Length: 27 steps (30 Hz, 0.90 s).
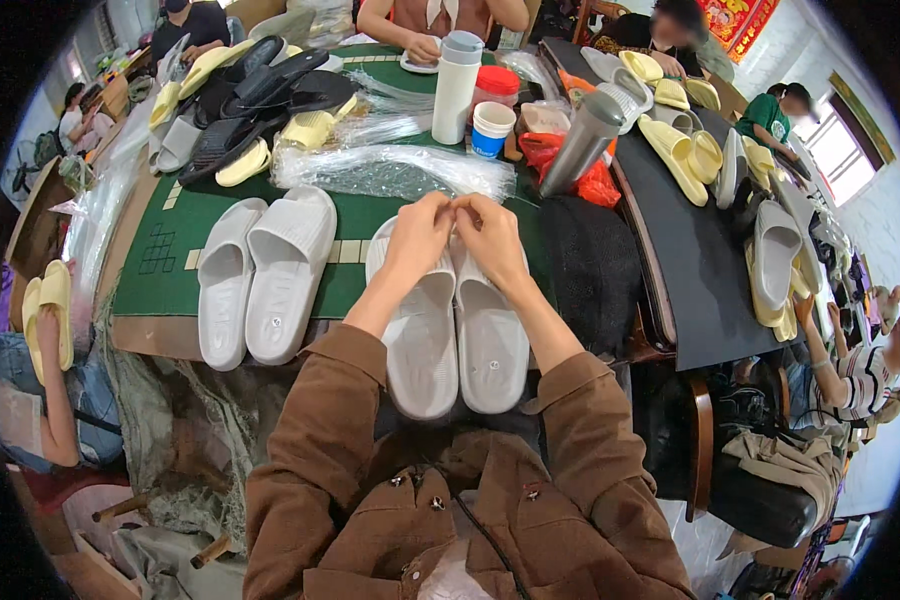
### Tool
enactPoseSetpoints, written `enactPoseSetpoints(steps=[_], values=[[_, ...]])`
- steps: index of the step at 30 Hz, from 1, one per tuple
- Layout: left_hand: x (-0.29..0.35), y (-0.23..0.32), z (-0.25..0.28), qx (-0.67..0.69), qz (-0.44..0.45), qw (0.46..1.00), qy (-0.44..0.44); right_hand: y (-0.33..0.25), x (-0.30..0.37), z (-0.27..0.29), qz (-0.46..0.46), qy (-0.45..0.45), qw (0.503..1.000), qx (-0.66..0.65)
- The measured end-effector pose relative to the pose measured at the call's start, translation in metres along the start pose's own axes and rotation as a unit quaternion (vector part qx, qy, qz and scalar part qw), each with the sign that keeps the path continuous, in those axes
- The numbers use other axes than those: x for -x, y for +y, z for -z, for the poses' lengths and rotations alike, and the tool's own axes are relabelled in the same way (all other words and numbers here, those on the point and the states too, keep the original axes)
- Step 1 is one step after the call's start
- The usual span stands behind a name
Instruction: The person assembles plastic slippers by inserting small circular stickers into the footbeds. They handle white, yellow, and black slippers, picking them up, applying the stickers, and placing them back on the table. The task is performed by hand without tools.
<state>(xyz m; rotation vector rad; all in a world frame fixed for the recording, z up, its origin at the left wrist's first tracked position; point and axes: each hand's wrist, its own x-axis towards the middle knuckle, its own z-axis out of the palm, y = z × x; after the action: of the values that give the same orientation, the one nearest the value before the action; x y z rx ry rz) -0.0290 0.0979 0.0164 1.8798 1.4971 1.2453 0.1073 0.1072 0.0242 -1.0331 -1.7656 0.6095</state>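
A pair of light grey slippers lies side by side in front of me, the left slipper [422, 350] and the right slipper [494, 350] close together with heels toward me. Over their front straps, my left hand [417, 237] and my right hand [491, 236] meet, fingertips pinched together. Whatever thin thing they hold, if any, is hidden by the fingers. Both hands cover much of the straps. Just to the left rests another pair of grey slippers [292, 265], heels over the table edge. Beyond my hands lies a bundle of clear plastic strands [385, 168].
On the green-topped table [160, 275], black, yellow and grey slippers [270, 90] are heaped at the far left. A white bottle [457, 90], blue paper cup [492, 130], steel tumbler [582, 143] and red plastic bag [595, 185] stand beyond. Several people work around, slippers on a dark table [695, 260] at right.
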Motion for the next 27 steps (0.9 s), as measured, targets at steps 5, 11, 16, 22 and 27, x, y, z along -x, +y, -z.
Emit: enactPoseSetpoints(steps=[5, 11, 16, 22, 27], values=[[0.008, 0.009, -0.001, 0.057, 0.024, 0.996, 0.056, 0.007, 0.003, -0.001, 0.015, -0.004, 1.000, 0.006], [0.011, 0.004, -0.006, 0.068, 0.027, 0.995, 0.070, 0.008, 0.004, -0.004, 0.011, -0.004, 1.000, -0.022], [0.015, 0.003, -0.007, 0.108, 0.020, 0.989, 0.100, 0.007, 0.005, -0.007, -0.066, 0.012, 0.987, -0.149], [0.016, 0.002, -0.004, 0.090, 0.018, 0.986, 0.139, 0.012, 0.004, -0.004, -0.068, -0.017, 0.991, -0.111], [0.018, 0.007, -0.002, 0.086, 0.026, 0.988, 0.128, 0.008, 0.005, -0.003, -0.069, -0.017, 0.994, -0.089]])
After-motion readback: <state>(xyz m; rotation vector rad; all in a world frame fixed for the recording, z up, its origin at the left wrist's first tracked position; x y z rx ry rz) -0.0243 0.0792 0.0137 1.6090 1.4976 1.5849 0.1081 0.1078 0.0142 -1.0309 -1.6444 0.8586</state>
